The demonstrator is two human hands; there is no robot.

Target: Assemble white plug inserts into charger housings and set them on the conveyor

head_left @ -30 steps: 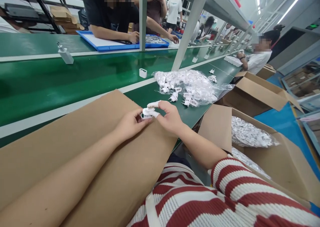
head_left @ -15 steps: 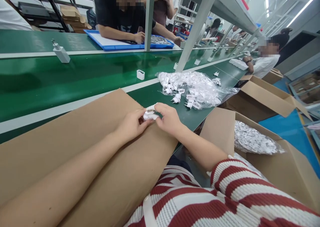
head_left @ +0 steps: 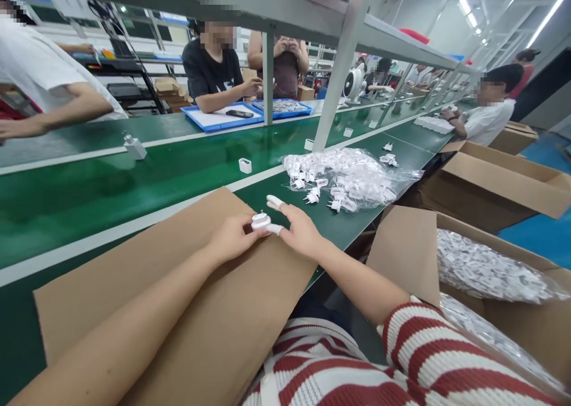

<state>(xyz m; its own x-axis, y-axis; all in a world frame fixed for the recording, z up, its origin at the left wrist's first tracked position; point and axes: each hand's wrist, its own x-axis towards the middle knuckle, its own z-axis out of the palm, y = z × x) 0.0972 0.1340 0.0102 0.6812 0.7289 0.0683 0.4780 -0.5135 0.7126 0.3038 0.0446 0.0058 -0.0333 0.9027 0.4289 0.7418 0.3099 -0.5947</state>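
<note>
Between the thumb and fingers of my left hand (head_left: 232, 234) is a small white plug piece (head_left: 261, 219), held over the cardboard sheet (head_left: 178, 263). My right hand (head_left: 300, 226) is just right of it, white covers on its thumb and index finger. Those two fingers are spread apart, with the thumb tip at the edge of the plug piece. Beyond my right hand lie clear plastic bags of white plug parts (head_left: 357, 171). A few loose two-pin plugs (head_left: 313, 195) sit in front of the bags.
A green conveyor belt (head_left: 187, 186) carries a white housing (head_left: 245, 165) and a white charger (head_left: 134, 146). An upright metal post (head_left: 341, 66) rises behind the bags. Open cardboard boxes (head_left: 401, 245) stand at right, one with bagged parts. Co-workers sit across the line and farther right.
My right index finger has lifted away from the plug piece, while my left hand keeps hold of it. The camera view has tilted up, showing more of the line and the co-workers.
</note>
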